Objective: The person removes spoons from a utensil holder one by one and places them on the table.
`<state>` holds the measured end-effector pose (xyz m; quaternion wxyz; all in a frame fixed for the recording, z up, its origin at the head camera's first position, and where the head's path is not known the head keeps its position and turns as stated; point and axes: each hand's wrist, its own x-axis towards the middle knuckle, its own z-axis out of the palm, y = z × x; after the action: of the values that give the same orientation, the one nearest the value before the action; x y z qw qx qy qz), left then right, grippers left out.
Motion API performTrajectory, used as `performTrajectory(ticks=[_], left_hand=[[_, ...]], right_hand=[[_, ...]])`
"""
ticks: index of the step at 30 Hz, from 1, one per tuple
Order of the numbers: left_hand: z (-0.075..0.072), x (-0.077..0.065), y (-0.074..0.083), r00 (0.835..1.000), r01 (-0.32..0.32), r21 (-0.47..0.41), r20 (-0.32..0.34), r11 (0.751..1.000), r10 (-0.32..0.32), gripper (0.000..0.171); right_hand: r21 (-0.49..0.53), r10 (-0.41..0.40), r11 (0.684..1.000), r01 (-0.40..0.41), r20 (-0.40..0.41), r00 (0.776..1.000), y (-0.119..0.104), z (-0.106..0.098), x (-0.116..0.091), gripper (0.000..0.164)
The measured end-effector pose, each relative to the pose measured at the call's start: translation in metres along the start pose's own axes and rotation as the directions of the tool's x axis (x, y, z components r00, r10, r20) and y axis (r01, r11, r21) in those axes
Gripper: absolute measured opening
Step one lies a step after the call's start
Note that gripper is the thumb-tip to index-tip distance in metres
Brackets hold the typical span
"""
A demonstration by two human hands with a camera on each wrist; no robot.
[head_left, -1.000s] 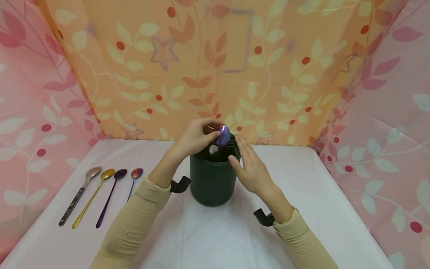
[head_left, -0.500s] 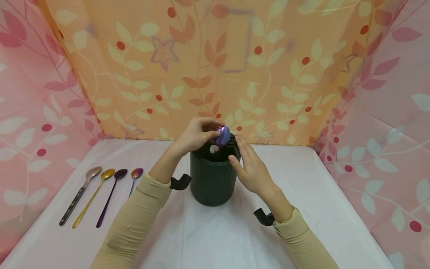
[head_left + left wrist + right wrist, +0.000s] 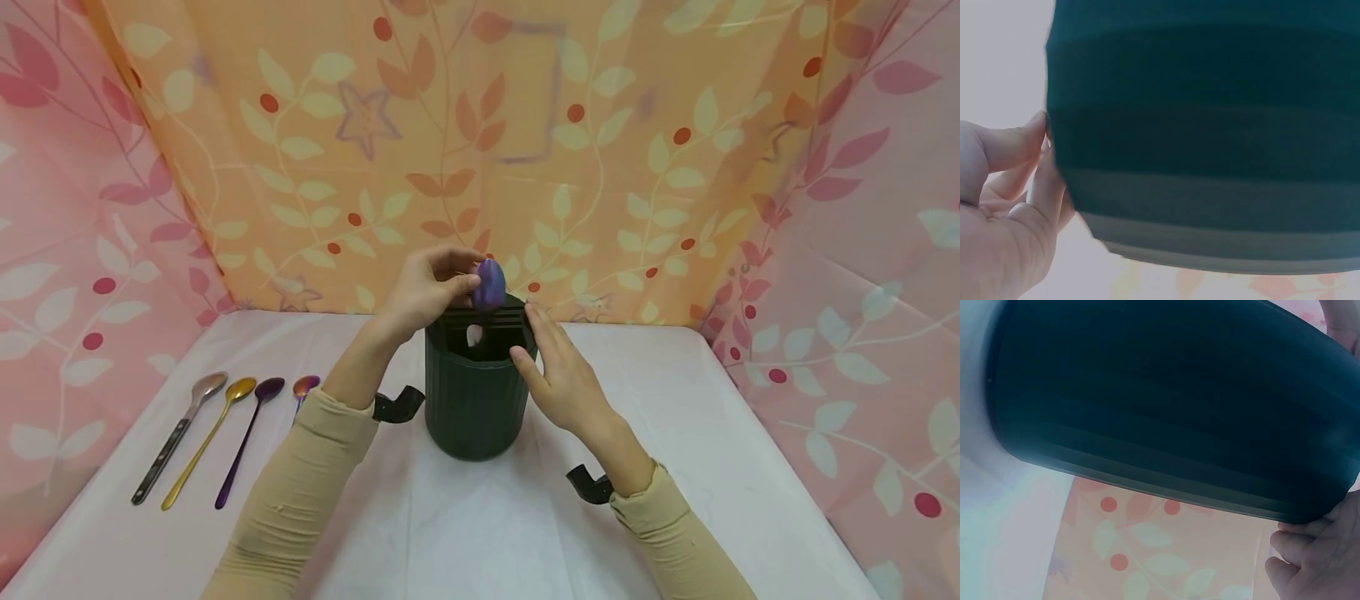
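Observation:
My left hand [image 3: 420,292] pinches a shiny purple-blue spoon [image 3: 490,285] near its bowl, which points up over the mouth of a dark green ribbed container [image 3: 476,408]. Below the bowl, the spoon's handle is hard to make out. Fingers nearly straight, my right hand [image 3: 562,375] rests against the container's right rim. In the left wrist view the container [image 3: 1210,144] hides what the left fingertips hold. The right wrist view has the container's side [image 3: 1166,412] with right-hand fingers [image 3: 1294,547] at its rim.
Left of the container lie a silver spoon with a black handle [image 3: 168,450], a gold spoon [image 3: 202,450], a dark purple spoon [image 3: 243,454] and a rainbow-coloured spoon [image 3: 306,386], partly behind the left sleeve. Something small and whitish [image 3: 475,336] shows inside the container. Patterned cloth [image 3: 300,167] stands behind.
My left hand has risen and moved slightly left with the purple-blue spoon, uncovering the slats at the container's back. The right hand and the container have stayed put.

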<state>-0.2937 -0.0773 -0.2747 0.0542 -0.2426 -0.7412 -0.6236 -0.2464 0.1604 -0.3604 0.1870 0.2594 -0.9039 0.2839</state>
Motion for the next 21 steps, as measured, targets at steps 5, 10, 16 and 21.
performTrajectory(ticks=[5,10,16,21], left_hand=[[-0.006,-0.004,0.007,0.997,-0.035,-0.014,-0.067,0.999,0.034,0.030],[-0.015,-0.008,0.015,0.993,-0.075,-0.070,-0.096,0.995,0.069,0.032],[-0.024,-0.013,0.026,0.981,-0.111,-0.094,-0.170,0.989,0.094,0.032],[-0.032,-0.018,0.032,0.968,-0.121,-0.117,-0.232,0.986,0.092,0.033]], right_hand=[[-0.005,0.004,1.000,-0.004,0.002,1.000,0.000,0.000,0.000,0.073],[-0.007,0.004,1.000,-0.004,0.004,1.000,0.000,0.000,0.000,0.073],[-0.005,0.014,1.000,-0.014,0.004,1.000,-0.001,-0.001,0.000,0.073],[-0.005,0.010,1.000,-0.010,0.003,1.000,-0.002,0.000,-0.001,0.073]])
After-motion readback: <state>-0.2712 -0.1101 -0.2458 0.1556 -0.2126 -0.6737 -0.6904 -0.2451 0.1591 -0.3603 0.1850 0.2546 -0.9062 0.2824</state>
